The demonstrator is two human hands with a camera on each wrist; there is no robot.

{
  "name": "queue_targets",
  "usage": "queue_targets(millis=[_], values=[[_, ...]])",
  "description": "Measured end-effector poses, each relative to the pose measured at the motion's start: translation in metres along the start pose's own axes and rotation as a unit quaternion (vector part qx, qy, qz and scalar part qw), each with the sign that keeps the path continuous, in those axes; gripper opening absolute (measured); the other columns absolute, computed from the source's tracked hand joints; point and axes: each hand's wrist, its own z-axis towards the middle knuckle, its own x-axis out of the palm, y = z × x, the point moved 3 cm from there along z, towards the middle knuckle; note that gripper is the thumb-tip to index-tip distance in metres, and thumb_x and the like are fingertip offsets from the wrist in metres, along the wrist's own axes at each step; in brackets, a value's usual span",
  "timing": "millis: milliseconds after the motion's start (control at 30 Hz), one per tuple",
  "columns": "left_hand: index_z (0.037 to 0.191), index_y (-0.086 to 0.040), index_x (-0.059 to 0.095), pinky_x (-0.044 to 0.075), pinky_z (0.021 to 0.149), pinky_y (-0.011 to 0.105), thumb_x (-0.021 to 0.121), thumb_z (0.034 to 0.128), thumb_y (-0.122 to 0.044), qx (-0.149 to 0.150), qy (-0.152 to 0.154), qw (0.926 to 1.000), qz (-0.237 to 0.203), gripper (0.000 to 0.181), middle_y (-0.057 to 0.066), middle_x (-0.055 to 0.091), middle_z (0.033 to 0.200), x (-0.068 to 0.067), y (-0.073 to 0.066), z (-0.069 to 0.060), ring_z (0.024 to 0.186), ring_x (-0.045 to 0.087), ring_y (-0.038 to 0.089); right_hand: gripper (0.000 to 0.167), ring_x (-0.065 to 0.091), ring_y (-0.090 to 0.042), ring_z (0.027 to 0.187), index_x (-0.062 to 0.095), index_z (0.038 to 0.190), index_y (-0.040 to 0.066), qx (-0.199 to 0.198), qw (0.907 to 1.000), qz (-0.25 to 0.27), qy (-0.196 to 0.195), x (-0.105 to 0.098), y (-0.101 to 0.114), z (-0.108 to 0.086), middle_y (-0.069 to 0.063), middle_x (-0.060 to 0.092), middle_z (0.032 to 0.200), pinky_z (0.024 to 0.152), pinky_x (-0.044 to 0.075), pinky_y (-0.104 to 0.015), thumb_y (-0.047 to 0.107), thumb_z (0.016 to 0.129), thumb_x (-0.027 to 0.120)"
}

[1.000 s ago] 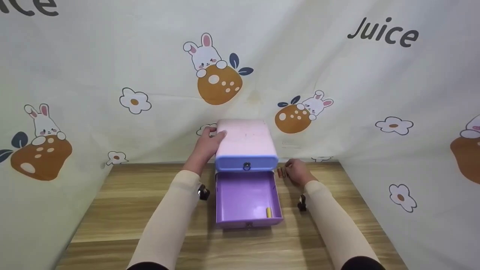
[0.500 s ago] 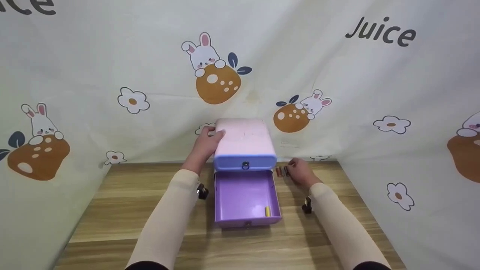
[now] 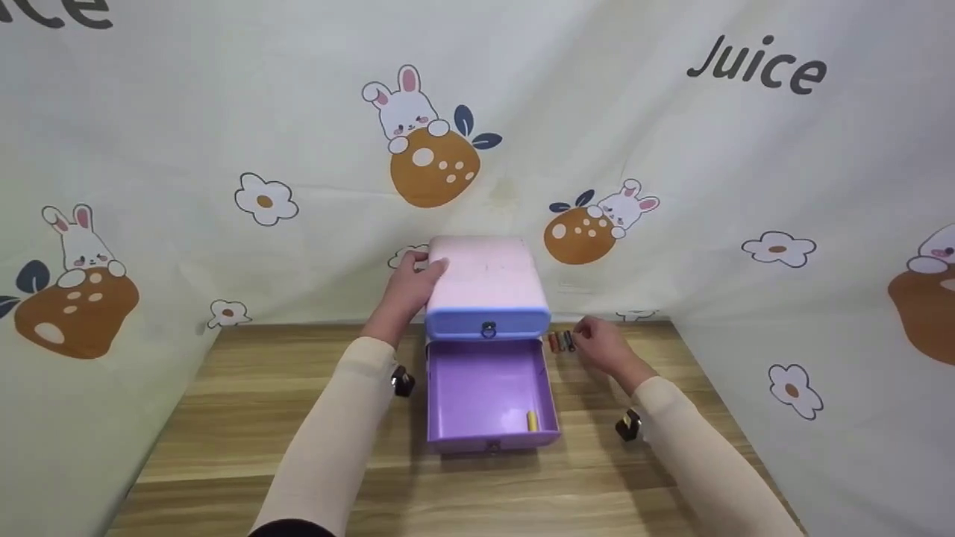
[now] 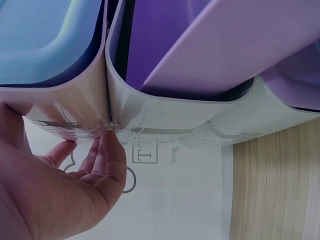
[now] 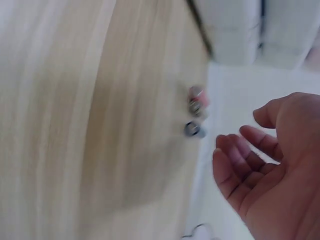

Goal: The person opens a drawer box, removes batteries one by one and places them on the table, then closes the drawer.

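A small drawer cabinet [image 3: 485, 272] stands against the back, with a pink top and a closed blue upper drawer [image 3: 455, 324]. Its purple lower drawer [image 3: 477, 388] is pulled out and contains one yellow battery [image 3: 532, 421]. My left hand [image 3: 410, 287] holds the cabinet's upper left side, thumb on top; in the left wrist view its fingertips touch the side wall. Right of the cabinet, several small batteries [image 3: 562, 341] form a short row on the table. My right hand [image 3: 603, 344] is just beside them, fingers loosely bent around nothing in the right wrist view.
The wooden table [image 3: 283, 418] extends on both sides of the cabinet. A printed cloth [image 3: 313, 112] with rabbits and flowers hangs behind and along both sides. The pulled-out drawer juts toward me between my forearms.
My right hand has let go of a battery at the right end of the row and drawn slightly away to the right. My left hand stays on the cabinet.
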Motion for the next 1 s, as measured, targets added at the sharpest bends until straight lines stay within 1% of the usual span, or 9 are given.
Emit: queue_targets(millis=[100, 267, 333, 400, 500, 600, 700, 867, 1000], values=[[0.16, -0.009, 0.045, 0.047, 0.114, 0.051, 0.064, 0.1087, -0.054, 0.002, -0.001, 1.0, -0.003, 0.071, 0.021, 0.055, 0.154, 0.0, 0.0, 0.001, 0.136, 0.057, 0.034, 0.016, 0.066, -0.026, 0.083, 0.072, 0.109, -0.003, -0.019, 0.9997, -0.009, 0.012, -0.008, 0.017, -0.01, -0.012, 0.071, 0.093, 0.078, 0.058, -0.048, 0.011, 0.103, 0.067], [0.16, -0.008, 0.045, 0.047, 0.114, 0.051, 0.064, 0.1086, -0.054, 0.004, -0.003, 1.0, -0.001, 0.071, 0.022, 0.055, 0.154, 0.0, -0.001, 0.002, 0.136, 0.058, 0.034, 0.016, 0.062, -0.019, 0.073, 0.071, 0.104, -0.001, -0.026, 0.9986, -0.016, 0.043, -0.02, 0.048, -0.031, -0.008, 0.07, 0.086, 0.068, 0.055, -0.039, 0.014, 0.103, 0.071], [0.16, -0.008, 0.045, 0.047, 0.115, 0.051, 0.064, 0.1085, -0.054, 0.004, -0.003, 1.0, 0.002, 0.071, 0.022, 0.055, 0.155, 0.0, -0.001, 0.002, 0.137, 0.058, 0.034, 0.016, 0.059, -0.017, 0.07, 0.071, 0.103, 0.0, -0.026, 0.9977, -0.028, 0.056, -0.024, 0.061, -0.04, -0.006, 0.068, 0.084, 0.066, 0.051, -0.037, 0.016, 0.104, 0.07], [0.16, -0.009, 0.045, 0.047, 0.115, 0.051, 0.064, 0.1085, -0.054, 0.002, -0.005, 1.0, 0.005, 0.071, 0.021, 0.054, 0.156, -0.001, -0.001, 0.002, 0.138, 0.057, 0.034, 0.017, 0.056, -0.017, 0.069, 0.07, 0.101, 0.0, -0.032, 0.9961, -0.047, 0.067, -0.029, 0.074, -0.049, -0.005, 0.067, 0.083, 0.065, 0.05, -0.037, 0.017, 0.103, 0.071], [0.16, -0.01, 0.044, 0.046, 0.116, 0.052, 0.063, 0.1088, -0.054, 0.0, -0.005, 1.0, 0.007, 0.07, 0.02, 0.054, 0.157, -0.001, 0.0, 0.001, 0.139, 0.057, 0.034, 0.017, 0.057, -0.018, 0.071, 0.07, 0.1, 0.002, -0.036, 0.993, -0.079, 0.08, -0.035, 0.093, -0.063, -0.006, 0.068, 0.086, 0.068, 0.051, -0.04, 0.019, 0.102, 0.071], [0.16, -0.011, 0.044, 0.047, 0.115, 0.052, 0.063, 0.1088, -0.055, -0.003, -0.002, 1.0, 0.005, 0.07, 0.02, 0.055, 0.155, -0.001, 0.001, 0.001, 0.137, 0.058, 0.033, 0.018, 0.06, -0.021, 0.075, 0.07, 0.1, 0.005, -0.034, 0.9888, -0.111, 0.093, -0.04, 0.113, -0.076, -0.006, 0.07, 0.089, 0.073, 0.055, -0.045, 0.023, 0.1, 0.073], [0.16, -0.011, 0.044, 0.048, 0.114, 0.052, 0.063, 0.1087, -0.055, -0.002, -0.002, 1.0, 0.003, 0.07, 0.02, 0.056, 0.153, -0.001, 0.0, 0.001, 0.135, 0.058, 0.033, 0.019, 0.062, -0.022, 0.078, 0.071, 0.099, 0.008, -0.037, 0.9842, -0.134, 0.109, -0.041, 0.131, -0.088, -0.005, 0.069, 0.088, 0.077, 0.056, -0.048, 0.026, 0.1, 0.074], [0.16, -0.01, 0.044, 0.047, 0.114, 0.052, 0.063, 0.1085, -0.054, 0.003, -0.006, 1.0, 0.006, 0.07, 0.021, 0.055, 0.154, 0.0, 0.0, 0.002, 0.136, 0.058, 0.034, 0.019, 0.063, -0.021, 0.077, 0.07, 0.095, 0.012, -0.066, 0.9779, -0.149, 0.13, -0.035, 0.155, -0.099, -0.001, 0.067, 0.083, 0.077, 0.057, -0.048, 0.029, 0.1, 0.076], [0.16, -0.009, 0.043, 0.048, 0.114, 0.052, 0.063, 0.1086, -0.054, 0.001, -0.005, 1.0, 0.006, 0.071, 0.022, 0.055, 0.154, 0.001, 0.001, 0.002, 0.136, 0.058, 0.035, 0.024, 0.064, -0.021, 0.077, 0.071, 0.097, 0.011, -0.088, 0.9715, -0.154, 0.158, -0.027, 0.17, -0.104, 0.0, 0.067, 0.082, 0.078, 0.058, -0.048, 0.032, 0.099, 0.081]])
